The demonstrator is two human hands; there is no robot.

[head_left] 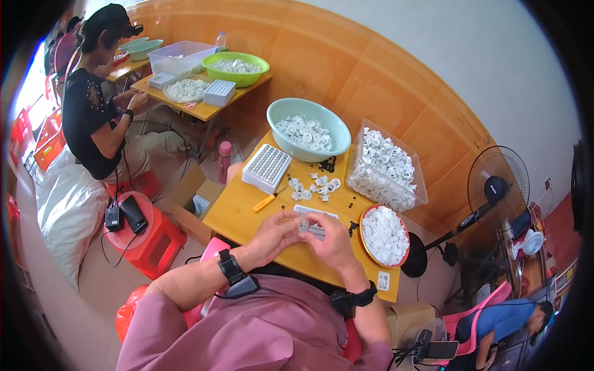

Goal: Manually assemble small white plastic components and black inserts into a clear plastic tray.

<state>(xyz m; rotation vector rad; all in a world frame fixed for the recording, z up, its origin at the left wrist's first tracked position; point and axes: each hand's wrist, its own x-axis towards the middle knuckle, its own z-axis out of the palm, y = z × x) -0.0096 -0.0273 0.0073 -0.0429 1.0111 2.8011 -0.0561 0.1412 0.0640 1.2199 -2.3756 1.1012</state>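
My left hand (pixel 276 234) and my right hand (pixel 331 240) meet over the front of a yellow wooden table (pixel 238 213), fingertips pinched together on a small white plastic ring part (pixel 304 226). Under them lies a small white tray (pixel 315 214), mostly hidden by my fingers. A loose cluster of white rings (pixel 314 185) lies just beyond. A red-rimmed plate (pixel 384 235) heaped with white parts sits right of my right hand. Both wrists wear black bands.
A teal bowl (pixel 308 128) and a clear bin (pixel 387 166) of white parts stand at the back, beside a stacked white grid tray (pixel 266 167) and a yellow-handled tool (pixel 264 202). Another person (pixel 99 105) works at a far table. A red stool (pixel 145 235) and a fan (pixel 492 185) flank me.
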